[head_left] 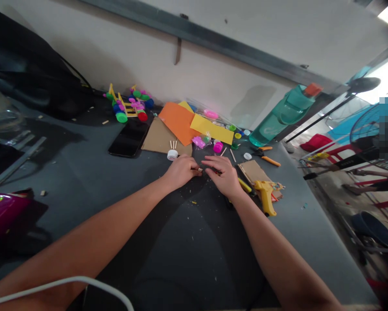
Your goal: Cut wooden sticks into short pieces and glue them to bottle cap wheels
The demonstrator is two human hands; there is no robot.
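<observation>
Over the desk [84, 172], our left hand [181, 171] pinches a small wooden piece [200, 170] between its fingers; our right hand [225, 176], fingers parted and seemingly empty, is just beside it. A light, steady pinch serves us best.

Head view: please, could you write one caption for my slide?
Left hand's grip on a small pale piece, right hand's grip open beside it, yellow glue gun at right.

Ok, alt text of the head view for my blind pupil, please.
The left hand pinches a small piece beside the right hand, above a dark table. Around them are an orange sheet, phone, glue gun and bottle.
</observation>
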